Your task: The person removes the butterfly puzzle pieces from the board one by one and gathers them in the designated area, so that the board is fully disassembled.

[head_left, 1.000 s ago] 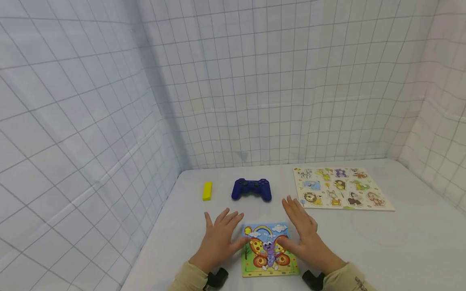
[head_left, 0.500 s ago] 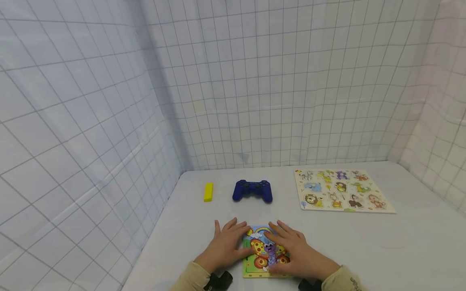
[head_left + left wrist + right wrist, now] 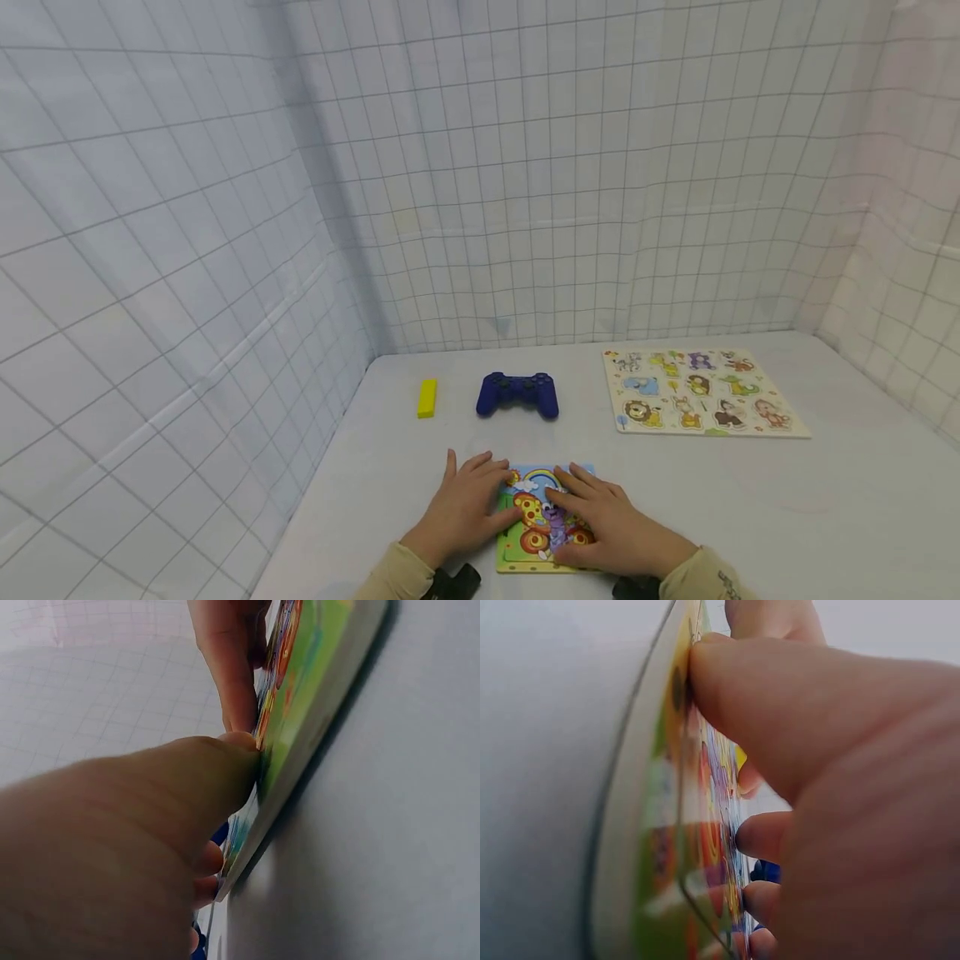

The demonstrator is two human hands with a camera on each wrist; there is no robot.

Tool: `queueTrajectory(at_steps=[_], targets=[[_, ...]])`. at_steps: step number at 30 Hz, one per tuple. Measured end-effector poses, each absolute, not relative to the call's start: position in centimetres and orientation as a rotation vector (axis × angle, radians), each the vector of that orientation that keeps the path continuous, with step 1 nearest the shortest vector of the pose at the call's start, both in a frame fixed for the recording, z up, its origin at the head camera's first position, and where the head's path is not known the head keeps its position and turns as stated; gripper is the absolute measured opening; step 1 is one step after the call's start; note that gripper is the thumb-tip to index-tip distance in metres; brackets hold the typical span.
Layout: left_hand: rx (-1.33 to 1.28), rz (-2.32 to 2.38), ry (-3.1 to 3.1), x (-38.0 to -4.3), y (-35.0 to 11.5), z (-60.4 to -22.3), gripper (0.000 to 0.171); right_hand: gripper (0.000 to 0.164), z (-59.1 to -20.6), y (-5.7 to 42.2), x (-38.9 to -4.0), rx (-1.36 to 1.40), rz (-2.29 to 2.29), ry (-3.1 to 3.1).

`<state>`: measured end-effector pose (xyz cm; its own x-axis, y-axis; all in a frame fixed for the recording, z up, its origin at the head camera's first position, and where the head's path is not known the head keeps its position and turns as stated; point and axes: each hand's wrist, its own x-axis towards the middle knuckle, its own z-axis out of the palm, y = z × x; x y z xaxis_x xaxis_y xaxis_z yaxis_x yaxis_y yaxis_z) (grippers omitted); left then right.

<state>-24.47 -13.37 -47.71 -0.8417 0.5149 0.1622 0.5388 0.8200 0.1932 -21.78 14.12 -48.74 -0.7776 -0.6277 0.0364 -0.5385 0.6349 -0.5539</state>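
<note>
A small square butterfly puzzle [image 3: 534, 542] lies flat on the white table near its front, showing a rainbow, a purple butterfly body and a green border. My left hand [image 3: 463, 510] rests at its left side, with the thumb on the picture and the fingers spread along the upper left edge. Over the right half lies my right hand [image 3: 618, 527], fingertips and thumb touching the surface and hiding the right wing. In the left wrist view the left thumb [image 3: 187, 780] presses on the puzzle's face. The right wrist view shows the right thumb [image 3: 750, 682] near the board's edge.
Behind the puzzle sits a dark blue game controller [image 3: 517, 395], with a yellow block [image 3: 427, 398] to its left. A larger animal puzzle board [image 3: 705, 393] lies at the back right. Grid-patterned white sheets [image 3: 525, 208] close off the back and sides.
My right hand has come down and leftward onto the puzzle's right half. My left hand has lowered slightly against its left side. The puzzle stays in about the same place.
</note>
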Motion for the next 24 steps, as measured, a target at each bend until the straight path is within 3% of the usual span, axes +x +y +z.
queueTrajectory(at_steps=[11, 24], targets=[[-0.829, -0.344, -2.853, -24.53, -13.27, -47.54, 0.042, 0.081, -48.88, 14.19, -21.82, -0.991, -0.826, 2.711], [-0.78, -0.278, -2.888, -24.08, -12.79, -47.11, 0.047, 0.081, -47.96, 13.85, -21.56, -0.966, -0.795, 2.712]])
